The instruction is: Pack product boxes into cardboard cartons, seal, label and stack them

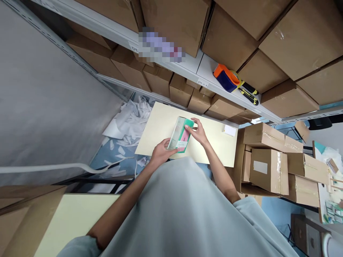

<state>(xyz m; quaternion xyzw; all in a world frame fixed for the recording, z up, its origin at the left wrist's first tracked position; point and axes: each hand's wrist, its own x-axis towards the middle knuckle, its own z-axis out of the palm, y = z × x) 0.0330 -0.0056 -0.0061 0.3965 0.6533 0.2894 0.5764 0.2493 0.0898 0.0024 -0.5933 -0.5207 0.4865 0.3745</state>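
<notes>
Between my two hands is a small carton (179, 135), green and pink on one face and pale on its side, held tilted above a cream tabletop (214, 142). My left hand (162, 151) grips its lower left corner, with the thumb along the bottom edge. At the upper right edge, my right hand (197, 132) pinches the carton between thumb and fingers. The print on the carton is too small to read. On the right part of the tabletop lies a small stack of white cards or paper (229, 130).
A shelf (182, 67) full of cardboard boxes runs behind the table; a tape dispenser (226, 78) and yellow-black cutters (249, 93) lie on it. Cardboard boxes (268, 167) are stacked at the right. Crumpled white paper (131, 121) covers the floor at left, near a white hose (66, 167).
</notes>
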